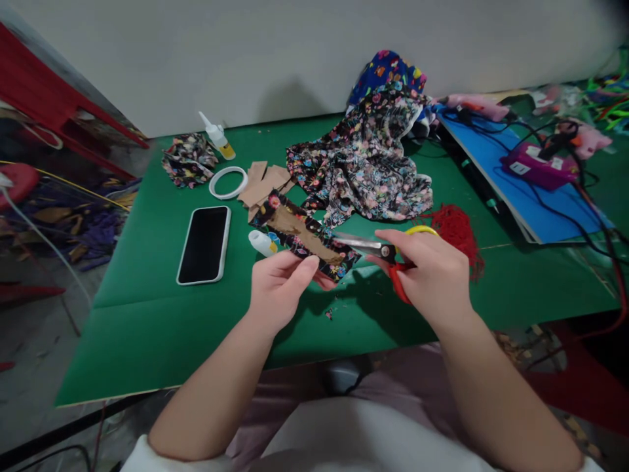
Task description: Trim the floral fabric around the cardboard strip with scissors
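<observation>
My left hand (282,285) pinches the near edge of a strip of dark floral fabric (346,265) with a piece of brown cardboard (304,237) lying along its middle. The fabric extends past the cardboard on the sides. My right hand (432,275) grips scissors (366,245) with one red and one yellow handle. Their blades point left and reach the fabric's far right edge; I cannot tell whether they are parted. Just beyond my left hand lies a small white glue bottle (260,242). Tiny fabric scraps (329,314) lie on the green table below the strip.
Behind the strip are cardboard pieces (268,182), a tape roll (228,183), a standing glue bottle (219,139) and bunched floral fabric (378,164). A phone (204,246) lies left. Rightward are red threads (455,233), a blue folder (550,206), a purple box (540,167) and cables.
</observation>
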### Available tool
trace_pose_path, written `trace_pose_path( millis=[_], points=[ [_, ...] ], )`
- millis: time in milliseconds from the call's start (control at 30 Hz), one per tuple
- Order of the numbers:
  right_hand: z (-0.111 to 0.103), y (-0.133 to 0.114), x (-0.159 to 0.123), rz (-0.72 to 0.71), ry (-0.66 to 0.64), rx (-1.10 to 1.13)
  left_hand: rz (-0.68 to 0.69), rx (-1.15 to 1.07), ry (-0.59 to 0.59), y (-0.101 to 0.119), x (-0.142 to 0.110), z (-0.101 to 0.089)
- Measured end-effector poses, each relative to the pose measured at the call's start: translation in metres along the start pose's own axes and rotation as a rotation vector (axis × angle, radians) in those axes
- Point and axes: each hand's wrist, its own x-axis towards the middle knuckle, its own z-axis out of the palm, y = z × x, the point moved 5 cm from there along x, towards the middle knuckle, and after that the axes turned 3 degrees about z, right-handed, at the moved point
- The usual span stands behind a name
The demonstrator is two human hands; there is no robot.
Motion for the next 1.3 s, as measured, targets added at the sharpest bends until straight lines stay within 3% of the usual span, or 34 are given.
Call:
trace_pose_path(
  millis=[167,233,367,500,600,733,833,900,1133,1300],
  points=[
    [0.004,0.017,0.000,0.430,-0.003,0.462,-0.021,-0.038,-0.030,-0.001,0.001,0.006],
    [0.012,0.013,-0.001,0.516,-0.067,0.711,-0.027,-0.054,-0.057,0.000,0.001,0.009],
    [0.028,0.000,-0.002,0.596,-0.163,1.059,-0.061,-0.022,-0.154,0.000,0.000,0.016],
    [0.031,0.005,-0.001,0.651,-0.162,1.161,-0.118,-0.017,-0.346,-0.003,-0.002,0.025],
    [0.034,0.009,-0.002,0.669,-0.277,1.218,-0.063,-0.063,-0.478,-0.001,-0.002,0.028],
    [0.038,0.008,-0.005,0.678,-0.374,1.264,0.085,-0.147,-0.448,0.005,0.001,0.022],
    [0.034,0.007,-0.005,0.647,-0.355,1.163,0.143,-0.114,-0.373,0.006,0.002,0.017],
    [0.025,0.008,-0.002,0.568,-0.321,0.972,0.184,-0.110,-0.313,0.007,0.003,0.013],
    [-0.001,-0.001,-0.002,-0.003,-0.180,0.140,0.339,-0.151,-0.036,0.021,0.009,-0.003],
    [0.001,-0.005,-0.006,-0.107,-0.164,-0.113,0.384,-0.141,0.008,0.025,0.008,-0.003]
  ],
)
